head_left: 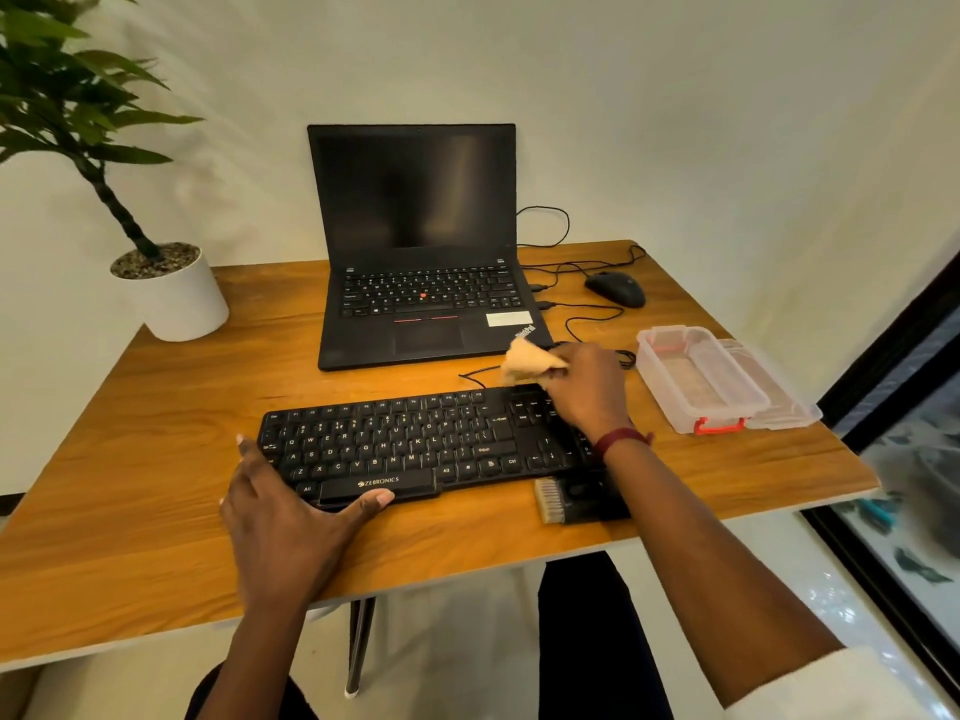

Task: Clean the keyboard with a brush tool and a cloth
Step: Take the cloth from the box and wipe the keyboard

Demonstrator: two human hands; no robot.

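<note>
The open left hand (pixel 291 511) braces the keyboard (pixel 415 439) at its lower-left corner, seemingly so the right hand (pixel 587 392), gripping the cloth (pixel 530 363), can wipe its right-side keys.

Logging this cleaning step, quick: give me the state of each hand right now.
Left hand: open, fingers straight, thumb on the keyboard's front edge.
Right hand: grips the cloth above the keyboard's far right end.
</note>
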